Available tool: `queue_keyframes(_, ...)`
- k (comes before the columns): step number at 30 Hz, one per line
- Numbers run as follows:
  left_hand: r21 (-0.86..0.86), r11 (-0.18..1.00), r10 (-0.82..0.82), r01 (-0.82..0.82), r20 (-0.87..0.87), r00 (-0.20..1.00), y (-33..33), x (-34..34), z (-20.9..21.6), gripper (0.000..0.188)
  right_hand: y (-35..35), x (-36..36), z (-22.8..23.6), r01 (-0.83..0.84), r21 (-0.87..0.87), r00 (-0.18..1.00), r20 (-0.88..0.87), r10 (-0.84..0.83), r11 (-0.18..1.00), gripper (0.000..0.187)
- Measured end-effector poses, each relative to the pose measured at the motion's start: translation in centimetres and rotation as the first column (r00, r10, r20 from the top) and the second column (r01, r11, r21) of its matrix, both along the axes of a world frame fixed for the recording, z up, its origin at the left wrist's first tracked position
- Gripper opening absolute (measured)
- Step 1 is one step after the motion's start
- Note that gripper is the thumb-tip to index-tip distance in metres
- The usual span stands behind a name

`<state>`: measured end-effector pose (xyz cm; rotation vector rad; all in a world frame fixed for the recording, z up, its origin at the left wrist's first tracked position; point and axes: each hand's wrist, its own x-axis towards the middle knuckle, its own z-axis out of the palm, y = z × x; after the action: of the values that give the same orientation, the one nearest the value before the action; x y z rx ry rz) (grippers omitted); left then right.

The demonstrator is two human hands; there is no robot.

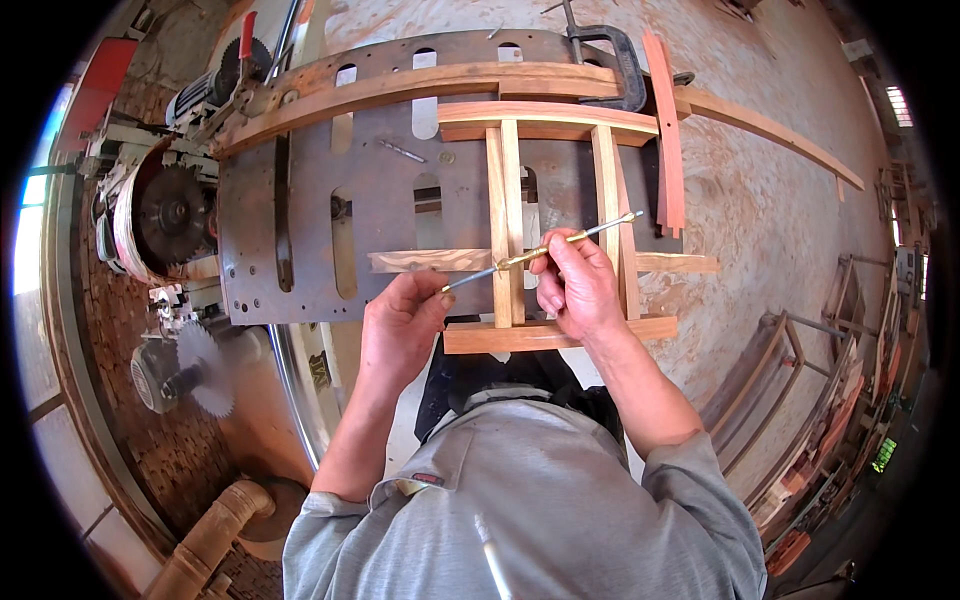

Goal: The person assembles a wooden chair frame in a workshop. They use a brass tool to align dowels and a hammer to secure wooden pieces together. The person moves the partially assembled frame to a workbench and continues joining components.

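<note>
Both my hands hold a slim rod with a brass-coloured middle and thin grey ends (540, 251), slanting up to the right; its exact kind is unclear. Fingertips of my left hand (402, 325) pinch its lower left end. My right hand (582, 287) grips it near the brass part, fingers curled. Beneath the rod lies a light wooden frame (508, 170) of joined bars, with a front rail (560, 337) close to my body. A loose-looking wooden strip (430, 261) passes behind my left hand, and a reddish slat (664, 130) crosses the frame's far right corner.
The frame rests on a slotted metal machine table (380, 210). A black C-clamp (628, 70) holds a long wooden fence bar (390, 90) at the back. A small slim metal tool (402, 151) lies there. Circular saw blades (172, 212) stand at left; a metal rack (790, 390) at right.
</note>
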<state>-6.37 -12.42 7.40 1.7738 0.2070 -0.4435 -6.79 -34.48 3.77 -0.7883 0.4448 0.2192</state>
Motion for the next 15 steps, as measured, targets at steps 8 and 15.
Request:
queue_keyframes(8,-0.115,0.992,0.056,-0.045,0.1,0.993,0.1,-0.3,-1.3,0.011,0.1,0.1,-0.5,-0.028,0.045,0.999,-0.027,0.029,0.999,0.016)
queue_keyframes(15,-0.206,0.971,0.136,-0.123,0.047,0.99,-0.4,-0.4,-1.3,0.014,0.3,0.6,0.1,-0.031,0.109,0.997,-0.067,0.039,0.994,0.015)
